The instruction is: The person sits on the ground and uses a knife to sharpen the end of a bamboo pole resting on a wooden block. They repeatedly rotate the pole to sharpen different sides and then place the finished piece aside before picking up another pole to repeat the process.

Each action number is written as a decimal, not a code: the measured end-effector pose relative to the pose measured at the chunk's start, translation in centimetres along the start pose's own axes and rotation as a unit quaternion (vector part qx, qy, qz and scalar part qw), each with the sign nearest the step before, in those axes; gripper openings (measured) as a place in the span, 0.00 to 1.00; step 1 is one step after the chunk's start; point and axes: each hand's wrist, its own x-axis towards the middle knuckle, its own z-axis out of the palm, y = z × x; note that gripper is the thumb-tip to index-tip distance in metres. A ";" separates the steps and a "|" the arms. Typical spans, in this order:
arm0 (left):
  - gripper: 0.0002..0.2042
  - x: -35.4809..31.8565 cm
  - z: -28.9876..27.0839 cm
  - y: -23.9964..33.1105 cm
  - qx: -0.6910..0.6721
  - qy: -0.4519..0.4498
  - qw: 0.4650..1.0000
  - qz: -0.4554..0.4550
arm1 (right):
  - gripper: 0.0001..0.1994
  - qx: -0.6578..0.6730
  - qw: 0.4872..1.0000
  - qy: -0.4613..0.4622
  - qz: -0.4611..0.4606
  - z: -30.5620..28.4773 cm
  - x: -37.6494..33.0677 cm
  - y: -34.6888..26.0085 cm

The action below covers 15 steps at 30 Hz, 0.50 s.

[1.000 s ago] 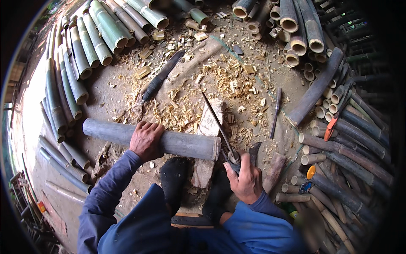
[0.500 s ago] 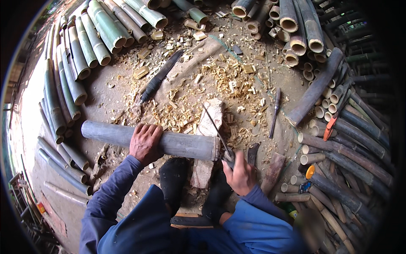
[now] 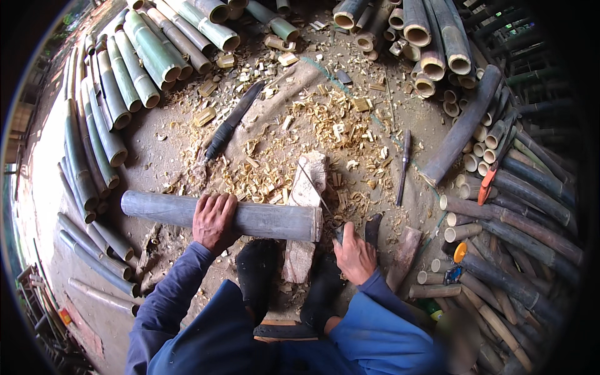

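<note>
Lower now than a second ago, the right hand (image 3: 355, 255) is gripping the handle of a thin-bladed knife (image 3: 315, 187), its blade running up along the end of the grey bamboo pole (image 3: 262, 220). That pole is lying crosswise on the wooden chopping block (image 3: 307, 187), with the left hand (image 3: 214, 220) pressing down flat on its middle. Chips are covering the ground (image 3: 169, 144) around the block, yet the pole's end is looking whole, so most trimming seems left.

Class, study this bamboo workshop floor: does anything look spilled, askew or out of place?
Pale chips and shavings lie strewn over the dirt floor ahead of the wooden block. A long dark blade lies loose among them. The bamboo pole rests level under the left hand.
</note>
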 end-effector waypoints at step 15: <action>0.30 -1.7 1.9 0.2 0.040 0.065 0.997 -0.025 | 0.16 0.082 0.992 0.056 -0.079 -4.0 -1.6 -4.9</action>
